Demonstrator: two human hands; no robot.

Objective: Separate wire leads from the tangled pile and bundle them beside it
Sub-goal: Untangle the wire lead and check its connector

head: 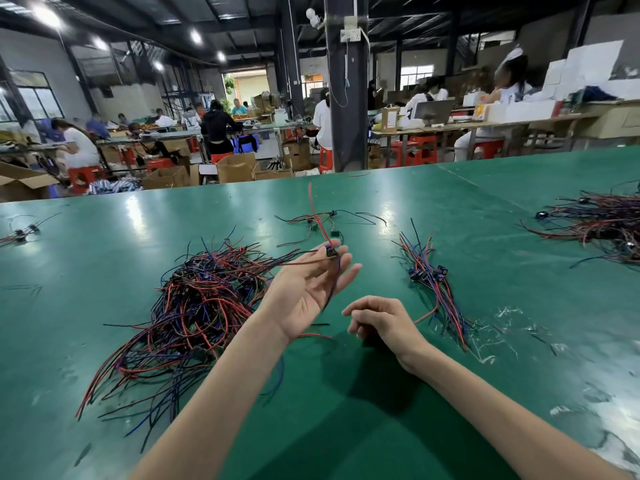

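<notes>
A tangled pile of red, blue and black wire leads [194, 306] lies on the green table [346, 427], left of centre. My left hand [308, 289] is raised palm-up beside the pile. Its thumb and fingertips pinch one wire lead [331, 253] at its small black connector. That lead's red wire sticks up, its blue wire hangs across my palm, and its black wire trails left toward the pile. To the right lies a sorted bundle of leads [433, 282] with blue connectors. Between the two, my right hand [377, 320] hovers low over the table, fingers loosely curled, holding nothing.
A few loose leads with green parts [322, 223] lie farther back. Another large wire pile [595, 223] is at the far right, and a few leads [20, 233] at the far left edge. Clear plastic scraps [502, 327] lie near the bundle. People work at benches behind.
</notes>
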